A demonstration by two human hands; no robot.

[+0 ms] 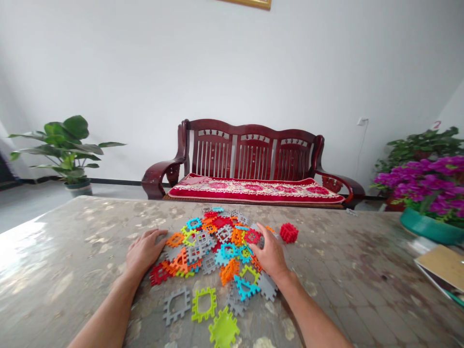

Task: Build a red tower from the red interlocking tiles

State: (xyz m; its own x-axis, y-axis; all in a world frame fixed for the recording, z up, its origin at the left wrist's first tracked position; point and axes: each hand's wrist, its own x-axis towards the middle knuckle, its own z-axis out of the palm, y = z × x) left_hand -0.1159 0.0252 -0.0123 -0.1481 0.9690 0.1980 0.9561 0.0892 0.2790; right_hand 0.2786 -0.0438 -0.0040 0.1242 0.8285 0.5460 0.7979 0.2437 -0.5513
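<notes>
A heap of flat plastic interlocking tiles with notched edges lies on the table, in grey, orange, red, blue and lime green. My left hand point(147, 249) rests on the table at the heap's left side, its fingers loosely extended, with nothing seen in it. At the right side is my right hand point(270, 253), thumb and forefinger apart, beside a red tile point(253, 236); whether it touches the tile I cannot tell. Nearer me lie a grey square frame tile point(166, 306), a lime frame tile point(195, 309) and a solid lime tile point(224, 328).
A red cube of tiles point(289, 233) stands right of the heap on the patterned table point(344, 275). Purple flowers in a teal pot point(431, 226) and a brown board point(444, 266) are at the right edge. A wooden bench point(253, 154) stands behind; a potted plant point(72, 150) stands left.
</notes>
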